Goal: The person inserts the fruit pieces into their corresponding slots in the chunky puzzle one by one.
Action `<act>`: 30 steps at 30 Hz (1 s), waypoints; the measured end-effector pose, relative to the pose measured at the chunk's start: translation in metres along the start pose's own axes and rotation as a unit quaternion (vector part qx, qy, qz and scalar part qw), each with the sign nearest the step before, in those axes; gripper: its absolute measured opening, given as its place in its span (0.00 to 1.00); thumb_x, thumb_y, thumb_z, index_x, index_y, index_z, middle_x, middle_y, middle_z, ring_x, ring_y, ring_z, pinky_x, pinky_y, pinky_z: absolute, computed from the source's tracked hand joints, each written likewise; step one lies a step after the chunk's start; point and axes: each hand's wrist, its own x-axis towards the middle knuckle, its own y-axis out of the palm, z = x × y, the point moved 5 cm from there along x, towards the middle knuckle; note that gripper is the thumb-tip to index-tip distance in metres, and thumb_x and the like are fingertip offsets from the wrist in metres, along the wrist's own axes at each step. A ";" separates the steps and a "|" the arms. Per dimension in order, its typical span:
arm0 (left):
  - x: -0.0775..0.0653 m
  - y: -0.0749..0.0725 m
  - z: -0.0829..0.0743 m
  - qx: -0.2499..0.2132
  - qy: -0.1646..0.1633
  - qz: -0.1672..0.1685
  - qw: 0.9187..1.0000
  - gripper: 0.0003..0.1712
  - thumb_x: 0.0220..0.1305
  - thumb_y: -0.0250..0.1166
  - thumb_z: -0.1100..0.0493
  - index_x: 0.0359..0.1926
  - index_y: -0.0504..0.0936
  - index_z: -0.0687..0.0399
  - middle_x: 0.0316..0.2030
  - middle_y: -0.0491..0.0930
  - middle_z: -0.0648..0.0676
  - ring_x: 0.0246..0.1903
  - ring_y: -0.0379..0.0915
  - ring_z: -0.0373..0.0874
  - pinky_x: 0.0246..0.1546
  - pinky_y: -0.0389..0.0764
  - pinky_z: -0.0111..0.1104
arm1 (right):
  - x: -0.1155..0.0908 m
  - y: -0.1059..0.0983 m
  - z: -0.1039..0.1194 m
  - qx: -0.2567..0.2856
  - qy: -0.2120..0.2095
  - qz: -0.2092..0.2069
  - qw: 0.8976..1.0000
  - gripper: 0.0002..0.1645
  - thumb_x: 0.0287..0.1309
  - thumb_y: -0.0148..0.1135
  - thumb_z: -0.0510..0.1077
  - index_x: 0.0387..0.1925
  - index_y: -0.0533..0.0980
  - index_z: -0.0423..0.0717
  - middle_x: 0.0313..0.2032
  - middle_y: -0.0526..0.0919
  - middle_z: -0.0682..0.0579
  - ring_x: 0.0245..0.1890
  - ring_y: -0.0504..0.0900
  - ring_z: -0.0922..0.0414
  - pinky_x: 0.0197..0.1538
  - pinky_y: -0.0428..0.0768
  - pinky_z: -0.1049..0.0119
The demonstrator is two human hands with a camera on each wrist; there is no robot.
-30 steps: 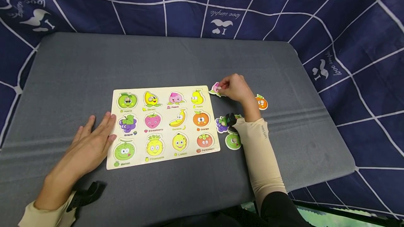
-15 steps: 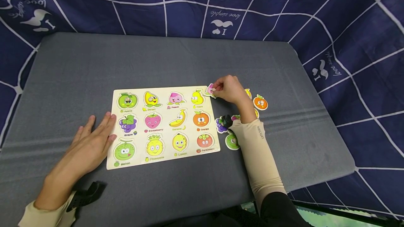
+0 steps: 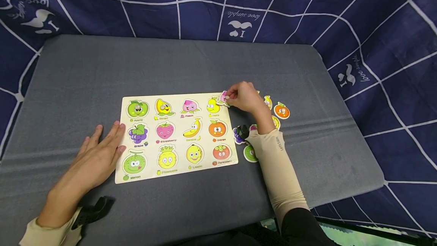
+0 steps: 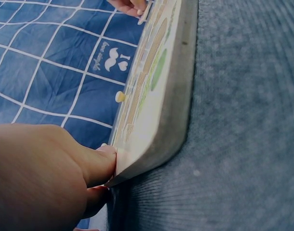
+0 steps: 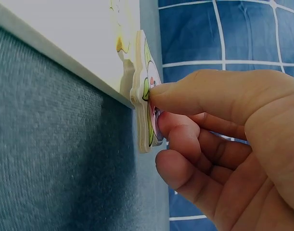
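Note:
My right hand (image 3: 244,96) pinches a pink peach puzzle piece (image 3: 223,97) between thumb and fingers at the upper right corner of a cream fruit puzzle board (image 3: 178,125). In the right wrist view the peach piece (image 5: 143,113) is tilted on edge beside the board's corner, its green leaves showing. In the head view it overlaps the edge of the pear picture. My left hand (image 3: 93,162) lies with extended fingers against the board's left edge. In the left wrist view its thumb (image 4: 101,163) touches the board's corner, and a small pale knob (image 4: 120,96) stands up from the board.
Several loose fruit pieces lie right of the board: an orange (image 3: 282,111), yellow ones such as a round piece (image 3: 275,122), grapes (image 3: 238,136) and a green melon (image 3: 250,154). My right forearm partly covers this group. A blue checked cloth (image 3: 198,18) hangs behind the grey table (image 3: 170,67).
My right hand has moved left with the peach piece, from beside the board to over its upper right corner, uncovering more loose yellow pieces. The left hand and the board have stayed put.

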 end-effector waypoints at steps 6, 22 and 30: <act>0.000 0.000 0.000 -0.002 0.000 0.001 1.000 0.35 0.70 0.47 0.57 0.71 0.41 0.56 0.69 0.41 0.61 0.65 0.25 0.69 0.58 0.29 0.62 | 0.000 0.003 0.005 -0.003 0.009 0.012 1.000 0.05 0.46 0.67 0.41 0.27 0.81 0.44 0.22 0.78 0.53 0.24 0.72 0.58 0.29 0.70 0.67; 0.000 0.000 0.001 -0.001 0.001 0.003 1.000 0.34 0.70 0.47 0.57 0.71 0.42 0.56 0.69 0.41 0.62 0.65 0.25 0.69 0.58 0.30 0.62 | 0.007 0.013 0.029 -0.004 -0.040 0.027 0.999 0.04 0.48 0.66 0.40 0.27 0.82 0.43 0.21 0.79 0.53 0.23 0.74 0.60 0.29 0.71 0.69; 0.000 0.000 0.001 -0.001 -0.002 0.007 1.000 0.35 0.70 0.47 0.57 0.71 0.41 0.56 0.69 0.41 0.62 0.65 0.24 0.68 0.58 0.29 0.62 | 0.009 0.019 0.035 0.000 -0.049 0.032 0.998 0.03 0.48 0.65 0.40 0.27 0.82 0.44 0.21 0.79 0.55 0.22 0.74 0.61 0.28 0.71 0.70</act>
